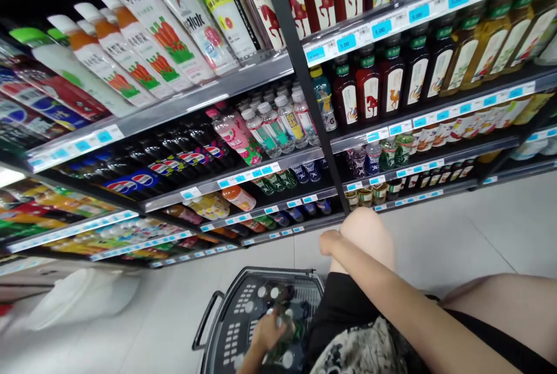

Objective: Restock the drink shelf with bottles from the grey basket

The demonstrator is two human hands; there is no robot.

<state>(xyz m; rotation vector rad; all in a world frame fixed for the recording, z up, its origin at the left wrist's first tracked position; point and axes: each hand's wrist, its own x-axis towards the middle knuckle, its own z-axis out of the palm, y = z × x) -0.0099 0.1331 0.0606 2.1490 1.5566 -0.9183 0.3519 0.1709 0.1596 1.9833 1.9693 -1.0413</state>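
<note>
A grey shopping basket (pixel 230 327) stands on the floor, with several capped bottles in it. My left hand (pixel 267 332) reaches down inside, its fingers closed around the top of a green bottle (pixel 296 329); motion blurs the grip a little. More bottles with white caps (pixel 275 293) surround that hand. At my bent knee (pixel 368 235), my right hand (pixel 329 242) rests with its fingers curled in, and nothing shows in it. The bottom shelf edge is the nearest shelf part to it.
Drink shelves (pixel 243 75) with price tags rise ahead, loaded with several rows of bottles. Dark cola bottles (pixel 174 151) fill a middle level; juice bottles (pixel 418 66) stand to the right. A white round tub (pixel 87 296) sits on the tiled floor (pixel 161 310) at left.
</note>
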